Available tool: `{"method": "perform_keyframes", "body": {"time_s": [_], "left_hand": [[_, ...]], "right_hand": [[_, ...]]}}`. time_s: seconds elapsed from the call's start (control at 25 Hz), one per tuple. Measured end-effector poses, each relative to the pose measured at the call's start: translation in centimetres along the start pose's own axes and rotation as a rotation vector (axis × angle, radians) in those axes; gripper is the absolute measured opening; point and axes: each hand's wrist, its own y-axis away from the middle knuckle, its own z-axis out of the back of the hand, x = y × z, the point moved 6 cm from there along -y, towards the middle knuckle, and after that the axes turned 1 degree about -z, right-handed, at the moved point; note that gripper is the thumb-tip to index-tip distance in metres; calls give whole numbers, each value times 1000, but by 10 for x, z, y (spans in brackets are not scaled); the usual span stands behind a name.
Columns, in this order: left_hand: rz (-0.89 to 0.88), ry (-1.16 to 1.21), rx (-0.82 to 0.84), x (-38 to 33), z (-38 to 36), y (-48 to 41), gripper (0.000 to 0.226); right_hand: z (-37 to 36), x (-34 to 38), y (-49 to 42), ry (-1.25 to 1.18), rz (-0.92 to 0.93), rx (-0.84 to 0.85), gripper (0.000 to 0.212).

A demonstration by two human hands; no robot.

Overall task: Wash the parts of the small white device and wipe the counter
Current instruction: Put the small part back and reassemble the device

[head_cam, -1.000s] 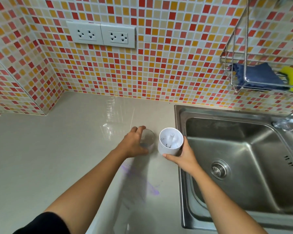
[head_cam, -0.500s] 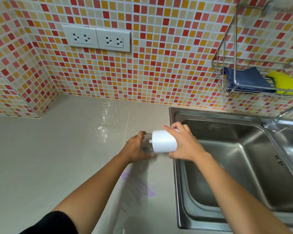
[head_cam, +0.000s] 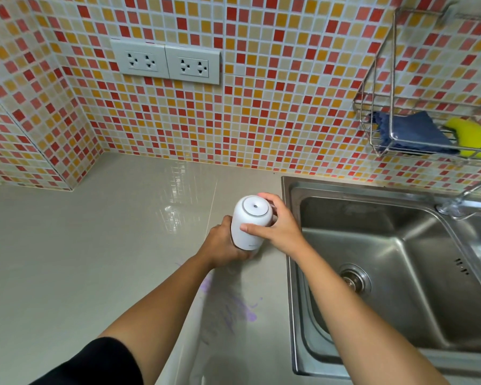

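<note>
Your white device (head_cam: 249,227) stands just left of the sink (head_cam: 289,190) rim, tabletop (head_cam: 95,245) stretching leftward; right hand (head_cam: 282,232) grips its top, left hand (head_cam: 221,247) its base.

Just left of the steel sink (head_cam: 400,273), a white device (head_cam: 250,222) is held upright above the beige tabletop (head_cam: 95,245), its vent hole on top. The right hand (head_cam: 281,232) holds its upper body, thumb on the front and fingers (head_cam: 267,197) curled round the back, while the left hand (head_cam: 222,245) grips its lower end. A purple smear (head_cam: 247,312) marks the tabletop nearer the person, and a wire rack (head_cam: 372,129) on the tiled wall holds a blue cloth (head_cam: 411,132) and a yellow sponge (head_cam: 472,137).
</note>
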Motion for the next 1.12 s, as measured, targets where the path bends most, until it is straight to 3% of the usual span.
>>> {"method": "perform_keyframes", "body": {"time_s": [0.16,0.76,1.12], "left_hand": [[-22,-4,12,2,1,-2,98],[-71,133,21,24,-3,-5,86],[-92,-62,51,27,-9,-6,76]], "right_hand": [[1,-17,-4,-63,-72,140,81],[1,-25,4,12,-69,-1,72],[-8,-46,7,45,-61,-5,72]]}}
